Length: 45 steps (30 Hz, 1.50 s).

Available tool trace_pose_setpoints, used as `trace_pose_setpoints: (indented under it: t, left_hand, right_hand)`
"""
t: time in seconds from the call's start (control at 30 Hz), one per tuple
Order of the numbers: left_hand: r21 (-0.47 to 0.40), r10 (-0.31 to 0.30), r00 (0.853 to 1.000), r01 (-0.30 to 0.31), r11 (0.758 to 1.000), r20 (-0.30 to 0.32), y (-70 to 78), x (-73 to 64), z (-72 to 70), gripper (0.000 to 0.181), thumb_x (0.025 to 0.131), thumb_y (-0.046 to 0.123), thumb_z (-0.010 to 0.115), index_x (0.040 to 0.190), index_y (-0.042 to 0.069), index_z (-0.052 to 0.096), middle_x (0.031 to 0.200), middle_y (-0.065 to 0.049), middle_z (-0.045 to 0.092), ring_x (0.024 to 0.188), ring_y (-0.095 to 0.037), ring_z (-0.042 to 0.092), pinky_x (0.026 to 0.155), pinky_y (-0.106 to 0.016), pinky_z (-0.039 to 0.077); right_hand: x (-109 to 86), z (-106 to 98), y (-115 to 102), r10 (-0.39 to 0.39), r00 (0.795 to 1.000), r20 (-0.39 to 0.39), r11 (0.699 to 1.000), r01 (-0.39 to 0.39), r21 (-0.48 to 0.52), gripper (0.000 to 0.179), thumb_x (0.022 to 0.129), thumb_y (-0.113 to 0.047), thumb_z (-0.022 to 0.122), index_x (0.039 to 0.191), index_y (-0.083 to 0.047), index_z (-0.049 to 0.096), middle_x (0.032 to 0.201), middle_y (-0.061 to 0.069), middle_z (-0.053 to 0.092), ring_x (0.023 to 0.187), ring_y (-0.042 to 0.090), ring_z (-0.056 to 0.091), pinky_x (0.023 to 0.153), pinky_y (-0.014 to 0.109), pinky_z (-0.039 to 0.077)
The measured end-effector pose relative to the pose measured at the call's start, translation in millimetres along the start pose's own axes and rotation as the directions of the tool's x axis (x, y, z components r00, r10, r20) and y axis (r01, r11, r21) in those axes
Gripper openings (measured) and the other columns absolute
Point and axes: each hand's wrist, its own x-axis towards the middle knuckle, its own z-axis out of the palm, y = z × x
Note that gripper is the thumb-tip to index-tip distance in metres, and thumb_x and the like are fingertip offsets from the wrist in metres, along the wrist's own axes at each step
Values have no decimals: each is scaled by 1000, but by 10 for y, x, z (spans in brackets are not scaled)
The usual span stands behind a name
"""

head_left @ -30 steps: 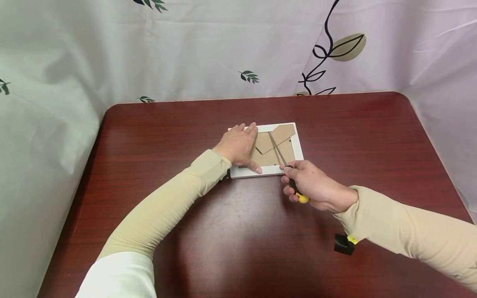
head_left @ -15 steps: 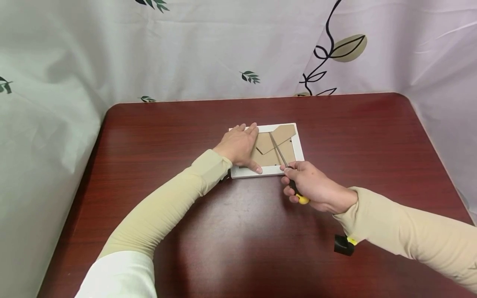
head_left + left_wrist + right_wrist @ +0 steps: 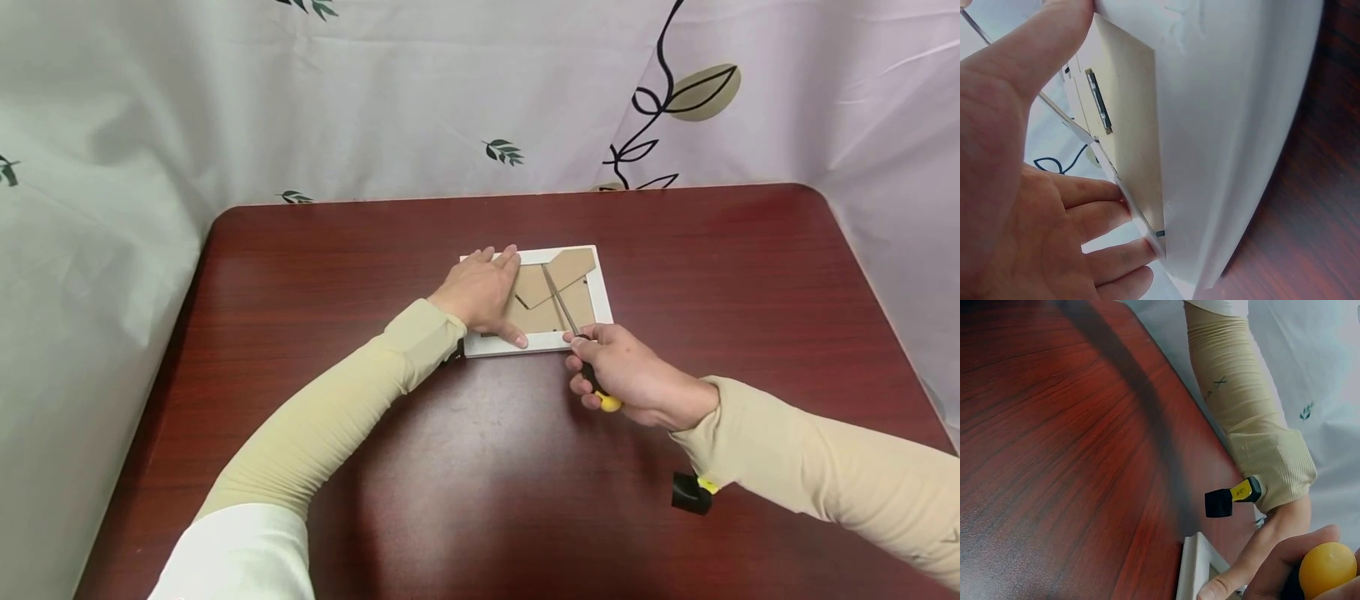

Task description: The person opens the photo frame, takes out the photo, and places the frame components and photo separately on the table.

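A white picture frame point(image 3: 547, 343) lies face down on the table, its brown backing board point(image 3: 536, 322) and easel leg point(image 3: 573, 265) showing. My left hand point(image 3: 480, 292) rests flat across the frame's left side, fingers at the far rim and thumb at the near one. In the left wrist view, a dark metal piece point(image 3: 1099, 103) sits on the backing. My right hand point(image 3: 633, 367) grips a screwdriver point(image 3: 561, 302), its tip at the inner edge of the far rim. The right wrist view shows the yellow handle end point(image 3: 1327, 570) sticking out of the fist.
The dark red wooden table point(image 3: 480, 475) extends around the frame on all sides. A pale leaf-print curtain point(image 3: 420, 100) hangs behind and beside it. A black wrist camera point(image 3: 691, 493) hangs under the right sleeve; another point(image 3: 1219, 504) is strapped to the left wrist.
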Motion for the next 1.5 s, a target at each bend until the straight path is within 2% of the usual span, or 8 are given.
trace_pose_setpoints:
  t: [0.67,1.5]
  left_hand:
    - [9,-3,1000,3,1000,7,0,-13,-15,136,65,75,78,160,0,16,167,-13,14,151,-40,19,123,-45,15]
    - [-7,4,1000,-4,1000,-4,-3,2,0,135,64,75,79,160,1,18,167,-13,15,151,-40,19,123,-45,15]
  right_hand:
    - [2,12,-7,5,1000,6,1000,-5,1,9,110,-10,28,113,-3,34,79,1,37,55,8,38,43,18,35]
    - [35,24,73,1,1000,-9,1000,-2,-20,17,110,-11,27,123,-1,29,80,1,37,54,8,39,43,18,37]
